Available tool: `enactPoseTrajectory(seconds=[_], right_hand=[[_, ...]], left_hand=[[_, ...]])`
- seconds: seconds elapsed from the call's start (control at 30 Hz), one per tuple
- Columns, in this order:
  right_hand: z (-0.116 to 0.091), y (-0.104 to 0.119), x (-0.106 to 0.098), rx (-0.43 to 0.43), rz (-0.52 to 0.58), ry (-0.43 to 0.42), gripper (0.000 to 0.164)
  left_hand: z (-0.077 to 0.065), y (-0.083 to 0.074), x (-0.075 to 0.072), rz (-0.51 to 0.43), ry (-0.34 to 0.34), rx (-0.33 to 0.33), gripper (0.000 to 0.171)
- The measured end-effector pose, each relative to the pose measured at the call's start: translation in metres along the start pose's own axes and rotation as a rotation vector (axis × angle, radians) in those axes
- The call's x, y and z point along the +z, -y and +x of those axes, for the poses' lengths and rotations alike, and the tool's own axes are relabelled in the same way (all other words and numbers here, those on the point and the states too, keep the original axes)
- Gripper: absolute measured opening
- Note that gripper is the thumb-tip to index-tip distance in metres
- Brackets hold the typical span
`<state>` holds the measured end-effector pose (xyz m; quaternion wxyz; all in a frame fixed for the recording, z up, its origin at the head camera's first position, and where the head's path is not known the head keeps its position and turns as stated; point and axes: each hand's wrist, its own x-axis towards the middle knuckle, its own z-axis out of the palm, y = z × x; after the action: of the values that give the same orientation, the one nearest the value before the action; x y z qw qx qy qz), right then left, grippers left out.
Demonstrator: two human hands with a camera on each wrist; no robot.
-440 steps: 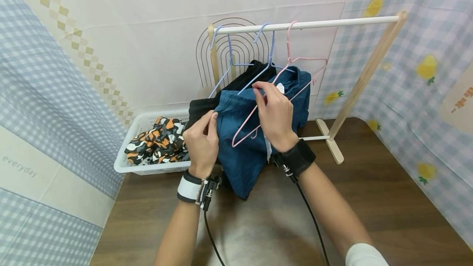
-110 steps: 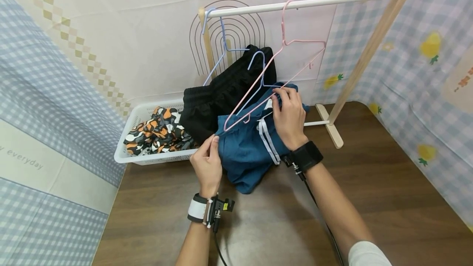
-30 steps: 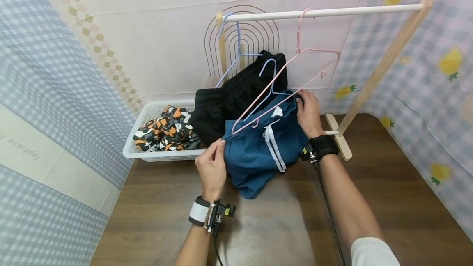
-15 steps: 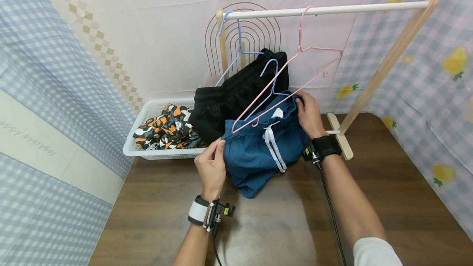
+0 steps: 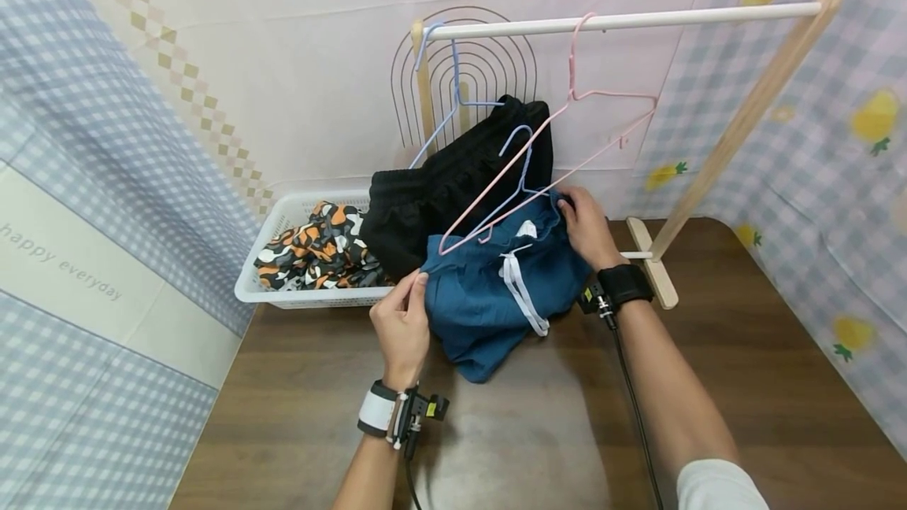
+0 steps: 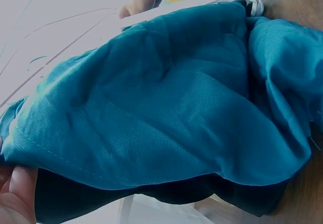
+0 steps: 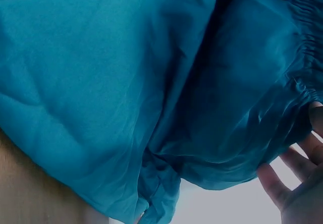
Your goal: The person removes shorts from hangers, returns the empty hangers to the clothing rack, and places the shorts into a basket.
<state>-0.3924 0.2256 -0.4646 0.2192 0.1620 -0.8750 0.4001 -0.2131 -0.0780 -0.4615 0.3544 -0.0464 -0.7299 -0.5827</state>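
Teal-blue drawstring shorts point(image 5: 489, 297) are stretched between my two hands at the waistband. My left hand point(image 5: 402, 329) pinches the waistband's left corner between thumb and fingers. At its right end my right hand point(image 5: 590, 230) grips the waistband, thumb on the near side and the other fingers behind, as the right wrist view shows. A blue hanger point(image 5: 525, 164) sits in the waist, its hook below the rail and its lower part hidden by the cloth. In front of it a pink hanger point(image 5: 572, 85) hangs from the rail, its left corner overlapping the waistband. A white drawstring point(image 5: 520, 290) dangles in front.
The rack's white rail point(image 5: 673, 19) runs across the back on wooden posts. Black shorts point(image 5: 453, 187) hang from another blue hanger point(image 5: 455, 93) at its left end. A white basket point(image 5: 283, 219) with camouflage-patterned cloth point(image 5: 319, 250) stands left on the wooden table point(image 5: 298, 400).
Since the oldest frame, the blue hanger's hook has dropped from rail height with the shorts. My right hand has moved from the front to the waistband's right end. Lately the waistband dips slightly.
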Motion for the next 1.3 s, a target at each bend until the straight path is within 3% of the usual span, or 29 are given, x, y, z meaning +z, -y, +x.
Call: enactPoseTrajectory(seconds=[0.47, 0.6, 1.3], right_hand=[[-0.012, 0.002, -0.007, 0.051, -0.083, 0.008, 0.028], [-0.014, 0.001, -0.007, 0.065, -0.102, 0.012, 0.029], [-0.034, 0.0, -0.009, 0.092, -0.159, 0.056, 0.031]], left_hand=[[-0.004, -0.001, -0.003, -0.034, -0.002, -0.032, 0.019], [-0.005, 0.005, -0.004, -0.036, 0.01, -0.027, 0.021], [-0.011, 0.011, -0.009, 0.002, 0.002, -0.039, 0.017]])
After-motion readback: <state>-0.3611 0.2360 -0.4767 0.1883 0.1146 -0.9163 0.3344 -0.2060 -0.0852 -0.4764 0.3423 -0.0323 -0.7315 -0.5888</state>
